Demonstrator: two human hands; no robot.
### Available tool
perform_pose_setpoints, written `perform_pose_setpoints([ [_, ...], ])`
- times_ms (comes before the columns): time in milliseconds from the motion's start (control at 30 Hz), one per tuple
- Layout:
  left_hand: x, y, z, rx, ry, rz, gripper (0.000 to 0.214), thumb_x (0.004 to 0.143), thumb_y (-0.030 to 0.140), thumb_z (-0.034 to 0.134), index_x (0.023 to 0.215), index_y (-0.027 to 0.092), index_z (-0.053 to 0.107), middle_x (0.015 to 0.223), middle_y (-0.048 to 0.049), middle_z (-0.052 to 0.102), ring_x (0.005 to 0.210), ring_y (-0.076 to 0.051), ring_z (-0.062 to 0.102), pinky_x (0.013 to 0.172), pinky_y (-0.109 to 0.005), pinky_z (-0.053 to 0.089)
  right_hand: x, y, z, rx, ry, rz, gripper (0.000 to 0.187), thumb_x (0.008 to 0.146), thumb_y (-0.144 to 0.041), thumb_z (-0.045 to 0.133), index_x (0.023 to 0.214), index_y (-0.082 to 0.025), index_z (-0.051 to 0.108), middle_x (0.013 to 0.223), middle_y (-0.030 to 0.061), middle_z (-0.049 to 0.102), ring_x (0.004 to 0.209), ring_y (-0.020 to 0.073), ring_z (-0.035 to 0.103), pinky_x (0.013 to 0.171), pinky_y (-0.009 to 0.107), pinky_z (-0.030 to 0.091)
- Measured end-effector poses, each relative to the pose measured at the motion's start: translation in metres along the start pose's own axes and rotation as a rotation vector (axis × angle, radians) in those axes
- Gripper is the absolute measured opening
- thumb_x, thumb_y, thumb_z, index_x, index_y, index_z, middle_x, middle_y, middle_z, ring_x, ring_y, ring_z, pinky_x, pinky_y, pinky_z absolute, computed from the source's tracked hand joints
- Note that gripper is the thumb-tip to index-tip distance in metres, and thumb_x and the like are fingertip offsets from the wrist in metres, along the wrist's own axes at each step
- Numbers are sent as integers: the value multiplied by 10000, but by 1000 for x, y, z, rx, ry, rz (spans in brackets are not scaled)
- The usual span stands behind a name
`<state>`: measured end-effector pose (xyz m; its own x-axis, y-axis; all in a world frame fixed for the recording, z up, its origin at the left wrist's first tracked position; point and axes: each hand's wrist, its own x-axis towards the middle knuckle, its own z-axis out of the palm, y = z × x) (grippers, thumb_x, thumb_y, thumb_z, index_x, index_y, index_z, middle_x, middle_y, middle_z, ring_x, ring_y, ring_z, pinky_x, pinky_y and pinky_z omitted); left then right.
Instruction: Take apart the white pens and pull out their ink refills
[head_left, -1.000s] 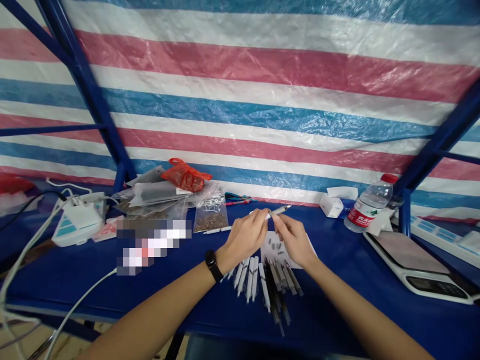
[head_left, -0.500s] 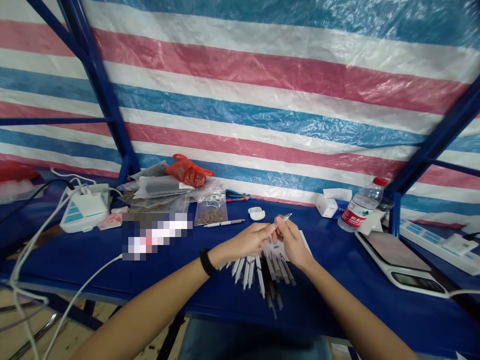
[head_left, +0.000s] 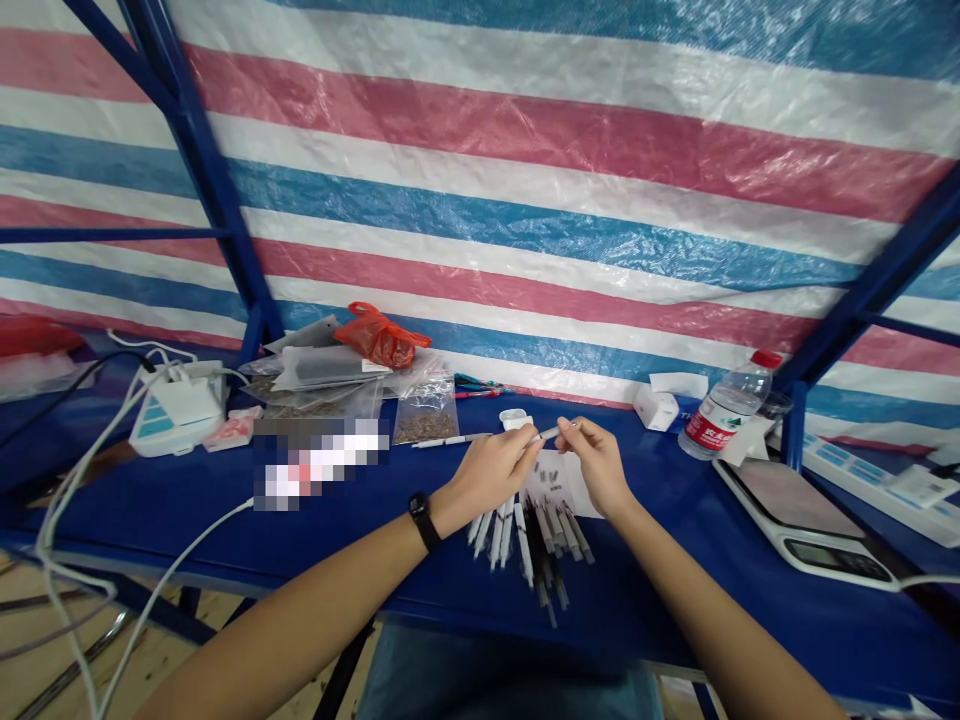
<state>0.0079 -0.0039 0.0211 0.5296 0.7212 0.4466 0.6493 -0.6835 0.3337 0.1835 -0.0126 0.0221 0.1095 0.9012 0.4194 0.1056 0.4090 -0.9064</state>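
A slim white pen (head_left: 550, 433) spans the gap between my two hands, held nearly level above the table. My left hand (head_left: 491, 465), with a black watch on its wrist, is closed round one end of it. At the other end my right hand (head_left: 596, 465) pinches it between thumb and fingers. Below lies a white sheet of paper (head_left: 581, 490) with several small dark pieces on it. In front of the sheet, white pen barrels (head_left: 499, 535), grey barrels (head_left: 570, 530) and thin dark refills (head_left: 551, 585) fan out towards me.
Behind my left hand lie another pen (head_left: 450, 440), an open white earphone case (head_left: 514, 418) and a bag of small brown parts (head_left: 425, 415). A power strip (head_left: 180, 410) with cables stands at left. At right are a water bottle (head_left: 727, 405) and a scale (head_left: 802, 520).
My hands have moved slightly apart, showing more of the pen between them. The pen now lies flatter, and the small pieces on the paper are more visible.
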Motion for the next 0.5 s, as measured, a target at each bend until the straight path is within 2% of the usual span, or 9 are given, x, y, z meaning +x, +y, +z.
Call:
perform_pose_setpoints([
  [100, 0, -1, 1, 2, -17, 4, 287, 1082, 349, 308, 1109, 213, 559, 800, -16, 693, 711, -209, 688, 582, -253, 353, 1, -1, -1, 2, 10, 13, 501, 732, -644, 768, 553, -223, 564, 577, -6, 545, 613, 170, 491, 648, 323, 427],
  [233, 0, -3, 4, -38, -7, -14, 300, 1075, 331, 326, 1240, 218, 549, 812, -20, 709, 732, -218, 704, 582, -252, 374, 3, -1, -2, 27, -5, 39, 346, 643, -539, 850, 744, -239, 712, 716, 7, 658, 732, 206, 595, 732, 344, 487],
  [333, 0, -5, 4, -73, 14, -27, 300, 1068, 340, 340, 1218, 217, 568, 767, -12, 694, 688, -209, 694, 572, -249, 380, 4, 0, -3, 47, 10, 58, 375, 623, -486, 871, 892, -257, 745, 770, 7, 696, 788, 224, 633, 776, 365, 505],
  [500, -1, -5, 4, -86, 28, -19, 271, 1060, 342, 367, 1150, 215, 588, 720, 1, 666, 651, -200, 672, 563, -243, 365, 3, 2, -3, 76, 49, 85, 364, 645, -489, 873, 854, -238, 712, 669, 12, 694, 739, 240, 661, 784, 404, 522],
])
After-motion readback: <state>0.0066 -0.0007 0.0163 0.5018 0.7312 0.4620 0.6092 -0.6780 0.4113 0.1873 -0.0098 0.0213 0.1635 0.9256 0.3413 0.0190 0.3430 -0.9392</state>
